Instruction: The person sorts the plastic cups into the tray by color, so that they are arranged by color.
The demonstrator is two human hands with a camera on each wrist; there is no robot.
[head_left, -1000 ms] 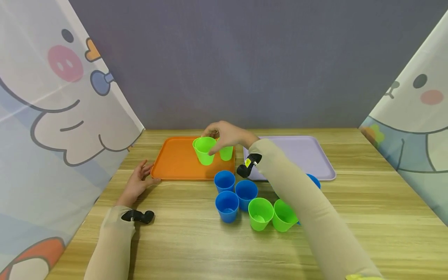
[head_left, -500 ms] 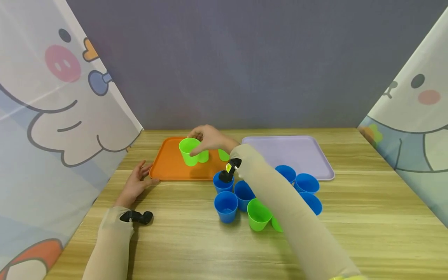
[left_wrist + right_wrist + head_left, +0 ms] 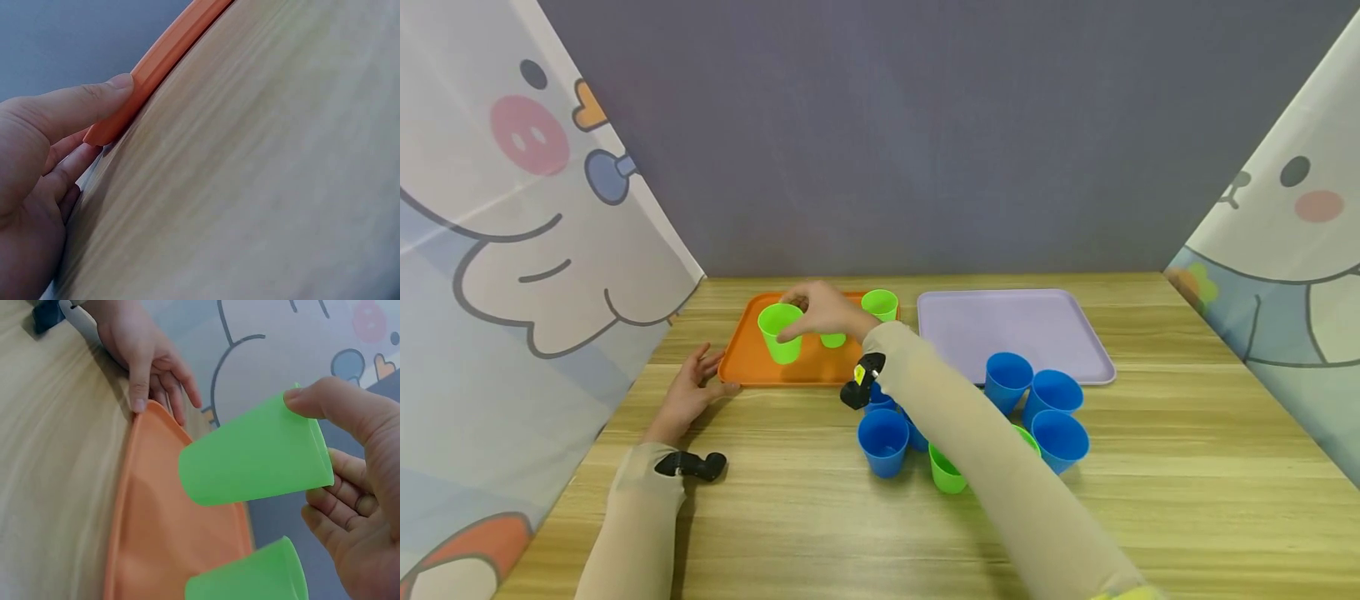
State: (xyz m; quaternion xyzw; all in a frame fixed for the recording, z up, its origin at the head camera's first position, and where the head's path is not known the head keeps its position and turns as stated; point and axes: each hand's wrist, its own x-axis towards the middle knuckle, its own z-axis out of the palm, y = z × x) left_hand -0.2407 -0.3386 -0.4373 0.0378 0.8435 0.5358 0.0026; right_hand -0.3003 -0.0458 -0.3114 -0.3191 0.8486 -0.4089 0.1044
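Observation:
My right hand (image 3: 823, 308) holds a green cup (image 3: 780, 335) by its rim, thumb on the near side and fingers on the far side. The cup is over the left part of the orange tray (image 3: 745, 358). In the right wrist view the held cup (image 3: 250, 453) tapers toward its base, above the tray. Two more green cups stand on the tray: one (image 3: 833, 340) mostly hidden behind my right hand, the other (image 3: 880, 304) at the back right corner. My left hand (image 3: 691, 396) grips the tray's front left corner, its thumb (image 3: 94, 103) against the orange rim.
A lilac tray (image 3: 1015, 333) lies to the right. Several blue cups (image 3: 883, 443) and green cups (image 3: 947, 471) stand on the wooden table in front of the trays, partly covered by my right arm. A grey wall rises behind, with cartoon-printed sheets on both sides.
My right hand has carried the green cup left across the orange tray, and slightly toward me, away from the other two green cups. My left hand has stayed at the corner.

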